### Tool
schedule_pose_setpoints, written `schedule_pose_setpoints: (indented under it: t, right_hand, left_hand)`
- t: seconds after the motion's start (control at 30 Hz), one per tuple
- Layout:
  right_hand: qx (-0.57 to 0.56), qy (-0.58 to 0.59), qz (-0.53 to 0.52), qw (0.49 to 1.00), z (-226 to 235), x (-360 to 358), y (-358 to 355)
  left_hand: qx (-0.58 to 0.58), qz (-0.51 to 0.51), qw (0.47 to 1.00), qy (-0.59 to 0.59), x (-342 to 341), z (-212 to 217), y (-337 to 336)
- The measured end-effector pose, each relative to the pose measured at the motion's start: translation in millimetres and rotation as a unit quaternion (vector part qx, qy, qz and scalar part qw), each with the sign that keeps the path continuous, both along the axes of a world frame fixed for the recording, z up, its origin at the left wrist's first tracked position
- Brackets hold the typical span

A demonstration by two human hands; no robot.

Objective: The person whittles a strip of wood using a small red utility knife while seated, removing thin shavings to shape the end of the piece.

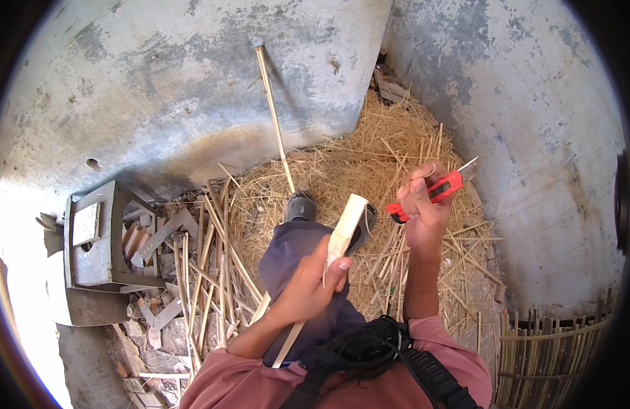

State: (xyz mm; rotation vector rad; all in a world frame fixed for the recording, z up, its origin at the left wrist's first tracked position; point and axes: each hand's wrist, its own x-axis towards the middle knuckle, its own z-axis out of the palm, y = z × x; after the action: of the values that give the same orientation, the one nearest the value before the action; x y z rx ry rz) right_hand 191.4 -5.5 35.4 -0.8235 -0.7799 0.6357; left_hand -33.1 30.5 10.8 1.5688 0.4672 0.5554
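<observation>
The left hand [311, 286] is closed around a pale split-wood strip [346, 225], perhaps bamboo, with the thumb pressed near its shaved, narrower part; the broad, flat end rises above the fist, in front of the lap. The right hand [427, 204] is curled round a red utility knife [448, 185], whose thin blade [469, 163] is out and points up to the right, well apart from the strip. In my judgement, the main danger is to the left thumb: if the edge met a hard fibre and slipped, it could run down the strip into the grip. The strip could also split at the thinned part, if a cut went too deep along the grain, and the slender blade might snap if it were twisted. Loose fibres at the shaved part look sharp enough to prick. Beyond the hands are the dark trousers [281, 259] and a dark shoe [300, 206], and around them a bed of curly, straw-coloured shavings [390, 143]. To the left lie long, straight split sticks [223, 252], beside a worn box-like wooden frame [93, 238]. A slim pole [274, 112] leans on the wall [192, 68], which is rough, grey and flaking. At the lower right stands a curved panel of upright sticks [546, 341].
</observation>
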Motion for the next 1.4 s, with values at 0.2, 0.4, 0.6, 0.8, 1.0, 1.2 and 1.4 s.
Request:
schedule_pose_setpoints:
  t: [0.2, 0.4, 0.6, 0.8, 1.0, 1.2, 1.4]
  right_hand:
    - [-0.25, -0.388, -0.153, 0.874, 0.3, 37.5, 0.9]
    - [-0.27, -0.349, -0.127, 0.888, -14.4, 32.7, 1.8]
    - [-0.068, -0.267, -0.007, 0.961, -35.9, 10.0, -17.7]
    - [-0.038, -0.444, 0.04, 0.894, -29.5, 5.5, -16.7]
    - [0.007, -0.496, 0.067, 0.866, -30.6, -9.6, -10.6]
    - [0.027, -0.509, 0.063, 0.858, -34.4, -19.7, -7.5]
    - [0.014, -0.524, 0.043, 0.85, -38.5, -24.5, -10.2]
  left_hand:
    - [-0.039, -0.018, 0.999, -0.022, -1.6, -3.1, 1.3]
    - [-0.083, -0.023, 0.995, -0.04, -2.7, -3.9, 0.0]
    - [-0.219, -0.065, 0.971, -0.07, -4.9, 6.0, 3.2]
    - [-0.254, -0.08, 0.961, -0.079, -8.1, -0.5, 6.9]
    - [-0.27, -0.106, 0.953, -0.086, -12.0, -9.6, 9.0]
    - [-0.096, -0.045, 0.988, -0.115, -9.9, -21.3, 3.6]
    - [-0.209, -0.045, 0.974, -0.074, -12.3, -7.4, 5.4]
